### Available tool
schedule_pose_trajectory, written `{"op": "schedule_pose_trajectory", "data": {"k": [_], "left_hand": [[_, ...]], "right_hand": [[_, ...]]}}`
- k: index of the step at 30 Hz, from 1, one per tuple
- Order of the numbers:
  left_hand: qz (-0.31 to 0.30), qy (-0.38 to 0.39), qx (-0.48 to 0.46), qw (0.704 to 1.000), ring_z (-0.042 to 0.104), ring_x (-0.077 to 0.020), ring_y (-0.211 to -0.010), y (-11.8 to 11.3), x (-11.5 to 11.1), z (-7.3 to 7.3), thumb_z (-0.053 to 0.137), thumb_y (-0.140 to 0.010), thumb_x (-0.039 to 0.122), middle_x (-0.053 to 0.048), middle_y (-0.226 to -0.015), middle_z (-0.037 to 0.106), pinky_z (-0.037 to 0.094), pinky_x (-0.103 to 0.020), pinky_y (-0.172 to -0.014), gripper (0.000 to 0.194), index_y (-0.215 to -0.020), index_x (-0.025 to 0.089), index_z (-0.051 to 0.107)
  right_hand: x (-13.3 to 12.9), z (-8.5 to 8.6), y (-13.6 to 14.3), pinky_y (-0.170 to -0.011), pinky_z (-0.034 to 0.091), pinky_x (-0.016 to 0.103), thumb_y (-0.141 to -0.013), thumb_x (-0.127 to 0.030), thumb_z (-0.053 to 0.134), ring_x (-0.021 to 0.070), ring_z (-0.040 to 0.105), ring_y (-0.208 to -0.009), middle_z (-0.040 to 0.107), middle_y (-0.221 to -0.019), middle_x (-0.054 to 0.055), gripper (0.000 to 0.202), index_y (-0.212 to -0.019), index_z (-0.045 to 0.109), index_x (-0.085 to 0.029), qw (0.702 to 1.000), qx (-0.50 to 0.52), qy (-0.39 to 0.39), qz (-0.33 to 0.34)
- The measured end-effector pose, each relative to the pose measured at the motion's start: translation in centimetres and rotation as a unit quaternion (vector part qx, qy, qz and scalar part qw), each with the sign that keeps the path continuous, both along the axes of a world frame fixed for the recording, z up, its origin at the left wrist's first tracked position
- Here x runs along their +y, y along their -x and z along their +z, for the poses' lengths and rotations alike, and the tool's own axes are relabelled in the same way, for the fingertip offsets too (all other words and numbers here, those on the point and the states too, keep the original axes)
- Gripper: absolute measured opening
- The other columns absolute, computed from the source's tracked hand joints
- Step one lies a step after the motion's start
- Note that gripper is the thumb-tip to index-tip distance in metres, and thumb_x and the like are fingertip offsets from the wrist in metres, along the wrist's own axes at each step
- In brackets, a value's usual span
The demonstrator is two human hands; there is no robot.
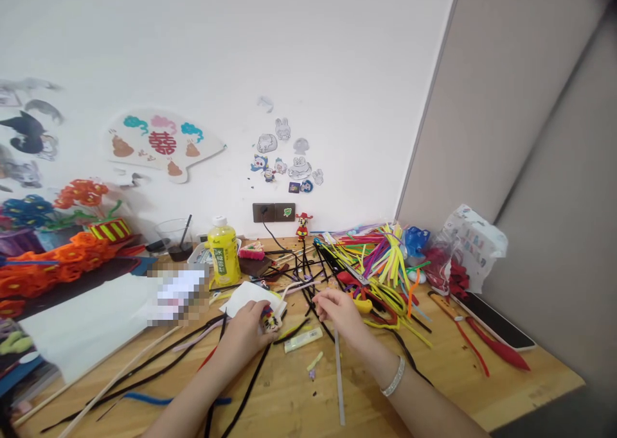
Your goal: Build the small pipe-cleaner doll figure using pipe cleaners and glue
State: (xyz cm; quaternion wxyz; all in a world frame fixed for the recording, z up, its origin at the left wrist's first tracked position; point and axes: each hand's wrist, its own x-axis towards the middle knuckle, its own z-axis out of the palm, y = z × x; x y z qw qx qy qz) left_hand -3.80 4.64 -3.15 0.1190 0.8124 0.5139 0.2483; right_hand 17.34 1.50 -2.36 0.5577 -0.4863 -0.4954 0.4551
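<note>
My left hand (pixel 248 332) is closed around a small figure (pixel 270 320) with black, white and blue parts, beside a sheet of white paper (pixel 248 297). My right hand (pixel 337 313) hovers over black pipe cleaners, its thumb and fingertips pressed together; anything between them is too small to make out. Between the hands, a pale tube (pixel 303 340) lies on the wooden table (pixel 294 412). A grey strip (pixel 340 380) runs below my right wrist. Small yellow and purple scraps (pixel 314 362) are near the tube.
A yellow bottle (pixel 224 252) and a cup (pixel 179 248) stand at the back left. Colourful pipe cleaners (pixel 393 258) pile up at the back right, near yellow-handled pliers (pixel 362 305). A phone (pixel 494 322) lies at the right. Orange flowers (pixel 72 264) fill the left.
</note>
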Motion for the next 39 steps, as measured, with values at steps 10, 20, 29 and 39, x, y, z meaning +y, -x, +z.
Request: {"op": "schedule_pose_trajectory", "data": {"k": [10, 20, 29, 39], "left_hand": [[0.018, 0.051, -0.060, 0.997, 0.061, -0.0258, -0.084, 1.2, 2.0, 0.4, 0.038, -0.075, 0.045, -0.014, -0.090, 0.067, 0.046, -0.035, -0.075, 0.048, -0.100, 0.009, 0.059], [0.045, 0.054, -0.115, 0.991, 0.063, -0.0231, -0.083, 1.2, 2.6, -0.3, 0.035, -0.074, 0.029, -0.009, -0.086, 0.070, 0.046, -0.033, -0.076, 0.033, -0.085, 0.015, 0.063], [0.051, 0.039, -0.123, 0.990, 0.061, -0.0239, -0.075, 0.7, 2.0, -0.2, 0.034, -0.078, 0.035, -0.008, -0.075, 0.066, 0.044, -0.034, -0.071, 0.032, -0.073, 0.017, 0.061], [0.037, 0.057, -0.155, 0.985, 0.061, -0.0227, -0.070, 0.3, 1.1, -0.4, 0.042, -0.076, 0.038, -0.009, -0.081, 0.066, 0.045, -0.033, -0.066, 0.037, -0.097, 0.013, 0.058]], "right_hand": [[0.0, 0.1, -0.4, -0.066, 0.043, 0.029, -0.071, -0.018, 0.051, 0.0163, 0.056, -0.067, 0.060, -0.069, 0.002, 0.011, -0.075, 0.061, -0.016, 0.992, -0.110, -0.063, -0.018], [3.2, 0.1, 2.5, -0.082, 0.040, 0.030, -0.078, -0.004, 0.048, 0.0193, 0.050, -0.095, 0.059, -0.107, 0.007, 0.032, -0.106, 0.056, -0.016, 0.712, -0.625, -0.310, 0.079], [6.9, 0.9, 3.3, -0.067, 0.043, 0.027, -0.082, -0.009, 0.049, 0.0195, 0.053, -0.083, 0.060, -0.085, 0.008, 0.012, -0.082, 0.061, -0.011, 0.614, -0.709, -0.325, 0.121], [6.0, 5.2, 1.1, -0.073, 0.042, 0.031, -0.084, -0.006, 0.041, 0.0201, 0.051, -0.084, 0.057, -0.087, 0.008, 0.017, -0.081, 0.054, -0.015, 0.691, -0.649, -0.317, 0.033]]}}
